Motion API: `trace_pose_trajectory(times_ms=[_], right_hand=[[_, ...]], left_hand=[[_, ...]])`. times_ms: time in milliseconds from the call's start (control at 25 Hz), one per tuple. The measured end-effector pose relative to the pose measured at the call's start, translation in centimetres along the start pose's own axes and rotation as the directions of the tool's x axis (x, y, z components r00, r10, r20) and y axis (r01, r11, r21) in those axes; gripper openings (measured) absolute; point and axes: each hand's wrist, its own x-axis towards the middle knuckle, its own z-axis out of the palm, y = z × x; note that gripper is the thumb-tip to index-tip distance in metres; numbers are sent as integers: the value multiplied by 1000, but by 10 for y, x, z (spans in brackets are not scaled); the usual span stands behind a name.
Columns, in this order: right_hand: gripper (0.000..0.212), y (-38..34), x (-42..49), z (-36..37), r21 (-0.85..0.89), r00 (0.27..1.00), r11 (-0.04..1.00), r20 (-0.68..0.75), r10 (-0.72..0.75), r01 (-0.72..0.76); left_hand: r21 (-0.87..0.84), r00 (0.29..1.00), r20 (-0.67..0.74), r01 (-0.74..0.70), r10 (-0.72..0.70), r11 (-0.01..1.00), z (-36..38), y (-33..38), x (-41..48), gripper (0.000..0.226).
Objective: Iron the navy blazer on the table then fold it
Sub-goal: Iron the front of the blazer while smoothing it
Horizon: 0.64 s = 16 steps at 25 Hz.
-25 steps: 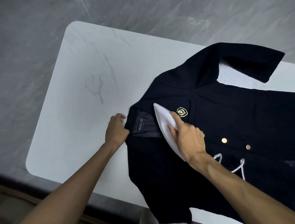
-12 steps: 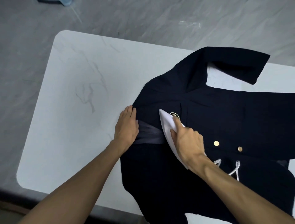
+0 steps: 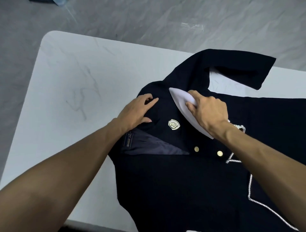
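Note:
A navy blazer (image 3: 190,173) lies spread on the white marble table (image 3: 71,86), collar toward the left, one short sleeve (image 3: 245,66) folded back at the top right. It carries a gold crest badge (image 3: 173,124), two gold buttons (image 3: 196,149) and white cord trim. My right hand (image 3: 208,111) grips a white iron (image 3: 179,99) whose tip points up-left on the shoulder area. My left hand (image 3: 137,112) presses flat on the collar, fingers spread. The grey lining with a label (image 3: 130,139) shows at the open front.
A grey marbled floor (image 3: 149,19) surrounds the table. A dark and blue object (image 3: 48,1) lies on the floor at the top left. Bare tabletop stretches left of the blazer; the table's near edge (image 3: 82,226) runs along the bottom.
My right hand slid the iron up past the badge toward the shoulder. My left hand moved up from the lining onto the collar, uncovering the lining and label.

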Motion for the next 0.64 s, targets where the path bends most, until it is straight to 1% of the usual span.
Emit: trace_pose_trajectory(times_ms=[40, 80, 120, 160, 200, 240, 280, 320, 360, 400, 440, 480, 560, 640], right_hand=[[35, 1, 1, 1, -3, 1000, 1000, -4, 5, -5], [35, 1, 2, 1, 1, 1000, 1000, -8, 11, -11], [35, 1, 2, 0, 12, 1000, 1000, -12, 13, -13], [35, 0, 1, -1, 22, 1000, 1000, -19, 6, -6], [35, -1, -2, -2, 21, 999, 1000, -29, -15, 15], [35, -4, -5, -4, 15, 998, 999, -35, -46, 47], [35, -8, -7, -7, 16, 996, 996, -38, -86, 86], [36, -13, -7, -9, 27, 990, 990, -33, -137, 138], [38, -21, -7, -11, 35, 979, 978, -18, -204, 205], [40, -30, -5, -11, 31, 959, 959, 5, -283, 283], [41, -41, -2, -10, 14, 931, 932, 34, -363, 363], [42, -53, 3, -7, -8, 901, 902, 62, -430, 431], [42, -73, 13, -3, -60, 857, 857, 97, -506, 513], [40, -85, 21, -1, -108, 849, 843, 118, -515, 526]], left_hand=[[42, 1000, 8, 3, -4, 999, 3, 1, -5, 86], [45, 1000, 1, 10, -10, 999, 6, 3, -9, 82], [2, 999, -30, 20, -20, 1000, 6, 3, -11, 72], [-85, 994, -88, 52, -60, 995, 3, 4, -13, 58], [-172, 979, -167, 89, -119, 981, -1, 4, -15, 46], [-227, 953, -242, 128, -183, 965, -4, 5, -20, 40], [-239, 924, -290, 183, -250, 954, -4, 6, -26, 41], [-224, 906, -289, 251, -310, 942, -2, 7, -36, 48], [-202, 899, -232, 330, -372, 922, 4, 10, -46, 59], [-181, 887, -140, 414, -440, 892, 12, 12, -56, 70], [-162, 866, -61, 483, -497, 861, 20, 14, -63, 78], [-148, 848, -14, 523, -530, 839, 26, 13, -67, 82], [-119, 844, 7, 533, -536, 838, 33, 9, -67, 86], [-96, 853, 6, 519, -521, 849, 35, 5, -65, 90]])
